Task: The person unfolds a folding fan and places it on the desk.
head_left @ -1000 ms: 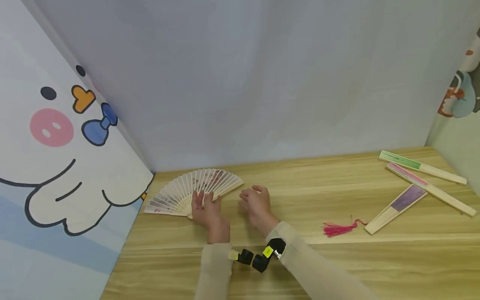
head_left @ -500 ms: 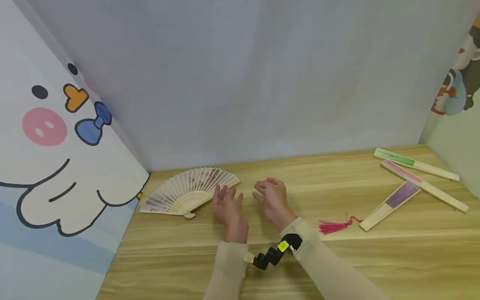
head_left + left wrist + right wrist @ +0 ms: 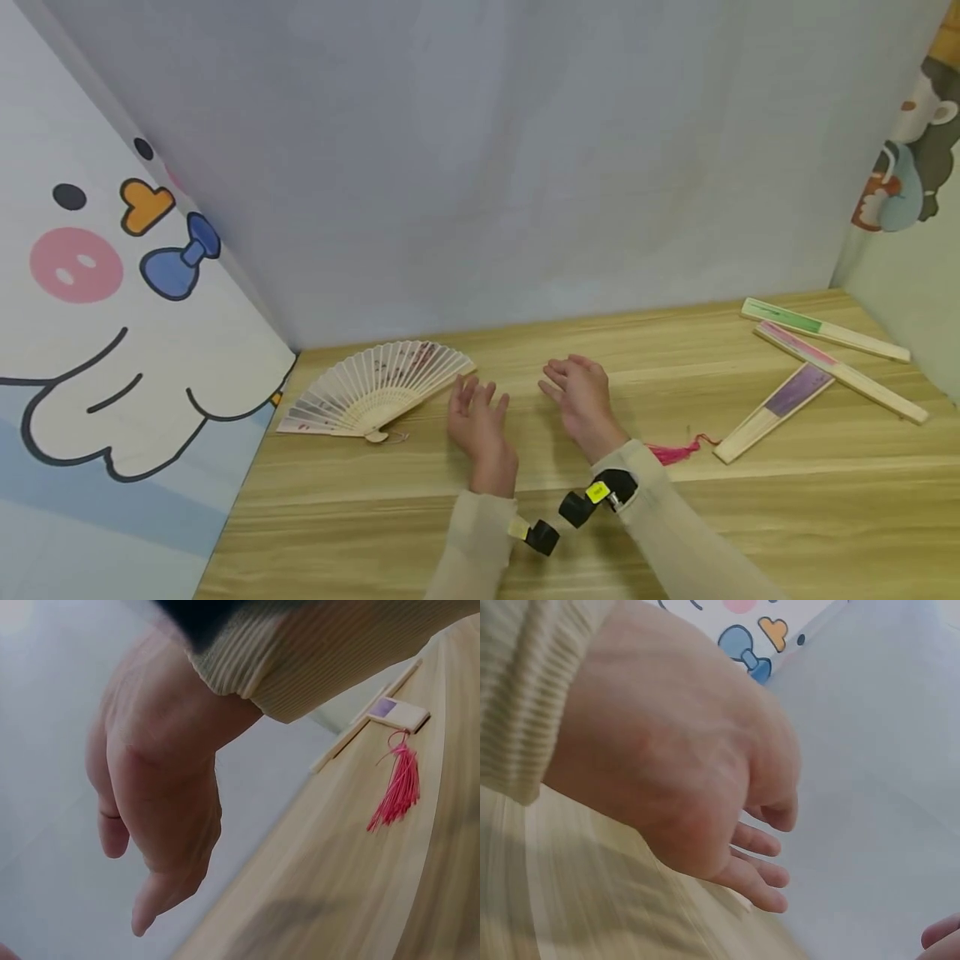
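A spread folding fan (image 3: 390,387), pale with grey and red print, lies at the left of the wooden table in the head view. Just right of its guard stick is my left hand (image 3: 480,425), fingers loosely bent and holding nothing. My right hand (image 3: 581,400) hovers further right, also with nothing in it and its fingers relaxed. Over on the right lie three folded fans: a green one (image 3: 825,329), a pink one (image 3: 840,371) and a purple one (image 3: 776,412). The purple fan's pink tassel (image 3: 397,787) shows fully in the left wrist view; my right sleeve partly covers it in the head view.
A grey-white curtain (image 3: 487,183) closes off the back of the table (image 3: 330,517). On the left stands a panel (image 3: 97,350) with a cartoon bird, and another printed panel (image 3: 900,258) stands at the right edge. The pink fan rests against the purple one.
Both hands have moved right, away from the spread fan, whose pivot and small loop now show. The camera view has shifted slightly. None of the fans has visibly moved on the table.
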A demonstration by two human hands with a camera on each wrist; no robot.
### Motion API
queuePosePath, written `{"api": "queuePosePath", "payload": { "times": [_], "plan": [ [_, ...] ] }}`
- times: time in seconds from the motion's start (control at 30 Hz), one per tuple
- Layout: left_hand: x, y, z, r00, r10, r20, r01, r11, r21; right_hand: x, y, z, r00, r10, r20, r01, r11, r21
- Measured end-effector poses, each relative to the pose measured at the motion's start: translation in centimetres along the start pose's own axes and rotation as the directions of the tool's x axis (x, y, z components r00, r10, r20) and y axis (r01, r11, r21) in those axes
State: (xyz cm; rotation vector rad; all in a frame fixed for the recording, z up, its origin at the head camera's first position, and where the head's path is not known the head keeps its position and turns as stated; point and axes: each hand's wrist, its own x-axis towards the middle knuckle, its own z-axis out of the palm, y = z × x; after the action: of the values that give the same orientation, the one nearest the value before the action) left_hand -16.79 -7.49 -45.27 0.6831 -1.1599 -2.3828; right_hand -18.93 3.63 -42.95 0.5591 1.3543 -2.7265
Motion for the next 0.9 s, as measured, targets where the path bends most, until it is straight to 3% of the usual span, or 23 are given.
{"api": "queuePosePath", "payload": {
  "times": [0.43,0.9],
  "plan": [
    [-1.6,-1.3,1.0,1.000,-0.021,0.021,0.020,0.998,0.059,0.0,-2.7,-3.3,0.999,-0.007,-0.047,0.008,1.000,0.025],
    [-2.8,-2.1,1.8,0.997,-0.055,0.057,0.051,0.997,0.062,0.1,-5.1,-6.6,0.997,-0.013,-0.081,0.015,0.999,0.028]
  ]
}}
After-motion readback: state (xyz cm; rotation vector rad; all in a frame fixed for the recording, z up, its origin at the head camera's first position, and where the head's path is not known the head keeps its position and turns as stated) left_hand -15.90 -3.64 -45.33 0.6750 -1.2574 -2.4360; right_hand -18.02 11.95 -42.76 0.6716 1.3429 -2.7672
